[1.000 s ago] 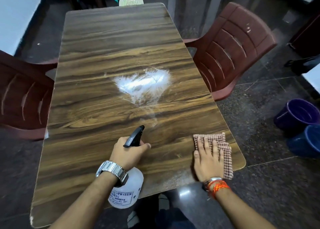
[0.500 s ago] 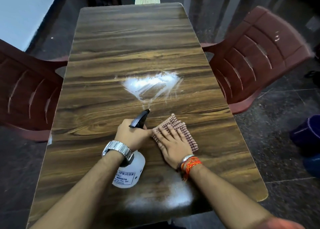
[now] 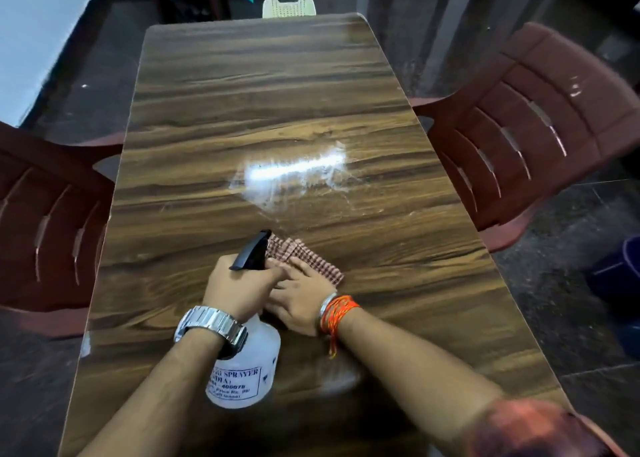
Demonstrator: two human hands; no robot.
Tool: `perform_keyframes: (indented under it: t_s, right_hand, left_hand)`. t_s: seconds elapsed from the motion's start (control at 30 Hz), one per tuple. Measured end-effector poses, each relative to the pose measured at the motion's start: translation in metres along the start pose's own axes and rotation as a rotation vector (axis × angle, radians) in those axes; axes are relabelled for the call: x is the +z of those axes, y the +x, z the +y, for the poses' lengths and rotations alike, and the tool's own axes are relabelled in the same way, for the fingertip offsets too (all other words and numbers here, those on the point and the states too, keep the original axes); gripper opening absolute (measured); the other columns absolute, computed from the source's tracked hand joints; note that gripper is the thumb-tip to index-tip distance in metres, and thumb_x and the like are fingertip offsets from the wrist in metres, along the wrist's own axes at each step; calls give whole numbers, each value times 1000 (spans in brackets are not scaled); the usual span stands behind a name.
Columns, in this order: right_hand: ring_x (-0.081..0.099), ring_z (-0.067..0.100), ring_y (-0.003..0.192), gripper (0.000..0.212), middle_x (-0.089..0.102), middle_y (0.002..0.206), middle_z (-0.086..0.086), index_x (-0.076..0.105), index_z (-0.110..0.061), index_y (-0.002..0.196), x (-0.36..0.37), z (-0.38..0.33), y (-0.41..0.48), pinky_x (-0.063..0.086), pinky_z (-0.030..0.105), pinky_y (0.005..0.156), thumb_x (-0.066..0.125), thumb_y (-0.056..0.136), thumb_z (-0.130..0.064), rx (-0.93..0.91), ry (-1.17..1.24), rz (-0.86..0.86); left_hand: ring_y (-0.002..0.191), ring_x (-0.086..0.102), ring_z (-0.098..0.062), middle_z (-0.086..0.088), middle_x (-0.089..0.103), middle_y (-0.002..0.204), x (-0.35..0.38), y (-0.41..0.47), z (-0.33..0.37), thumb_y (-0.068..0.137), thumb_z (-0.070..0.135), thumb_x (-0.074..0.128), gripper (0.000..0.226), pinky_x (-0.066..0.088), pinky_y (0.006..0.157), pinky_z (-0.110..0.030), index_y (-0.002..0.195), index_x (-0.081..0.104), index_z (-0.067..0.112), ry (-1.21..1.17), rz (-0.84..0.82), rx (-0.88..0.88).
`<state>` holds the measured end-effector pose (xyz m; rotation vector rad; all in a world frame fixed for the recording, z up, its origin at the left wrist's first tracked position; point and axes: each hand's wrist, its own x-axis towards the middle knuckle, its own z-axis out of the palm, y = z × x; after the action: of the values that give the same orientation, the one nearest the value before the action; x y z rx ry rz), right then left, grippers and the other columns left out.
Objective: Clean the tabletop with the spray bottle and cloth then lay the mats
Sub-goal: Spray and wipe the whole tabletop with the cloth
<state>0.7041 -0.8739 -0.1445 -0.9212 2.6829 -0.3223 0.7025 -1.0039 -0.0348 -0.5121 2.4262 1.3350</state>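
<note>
Spray bottle [image 3: 244,366] upright on worktop [image 3: 263,103], my left hand [image 3: 239,283] wrapped in a closed grip round its neck; right hand [image 3: 301,301] flat, fingers spread, pressing checked cloth [image 3: 311,257] just beside nozzle; wet patch [image 3: 294,172] further out

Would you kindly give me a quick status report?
Left hand grips spray bottle. Right hand flat on cloth, short of wet patch. No mats visible. Nothing blocking.
</note>
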Motion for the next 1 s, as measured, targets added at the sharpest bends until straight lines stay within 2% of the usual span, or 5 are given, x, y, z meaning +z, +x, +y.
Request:
perform_keyframes:
  t_s: [0.1,0.3,0.6,0.87,1.0]
  right_hand:
    - [17,18,145,53,29,155,-10,29,-38,146,-13,71,9,10,42,117,18,95,-46,164,-81,159]
    - [11,21,147,51,16,158,-14,18,-40,149,-51,197,19,7,48,117,26,98,-42,1081,115,341]
    - [13,19,147,48,27,156,-8,34,-32,146,-53,92,112,4,42,118,36,99,-36,-158,-80,39]
    - [27,35,139,63,30,151,22,43,-18,143,-96,291,142,19,43,117,46,91,-53,848,161,507]
    - [18,32,144,57,19,158,14,30,-19,148,-106,263,184,15,43,118,31,98,-47,800,62,350]
  left_hand:
    - [52,57,-22,-7,66,57,-5,15,1,73,23,80,19,46,55,-31,70,70,7,-30,-27,10]
    - [46,57,-20,0,64,52,-12,39,-3,74,24,82,17,50,53,-35,69,71,12,-39,-13,-20]
    - [56,59,-26,-11,68,65,-12,90,22,75,21,79,16,46,59,-34,77,69,9,-55,-12,-63]
    - [59,63,-22,1,67,57,-27,104,16,76,21,82,18,47,58,-31,62,71,17,-78,68,-40]
    - [49,58,-21,3,60,47,-36,102,5,77,19,81,20,47,56,-33,60,71,18,-117,81,-68]
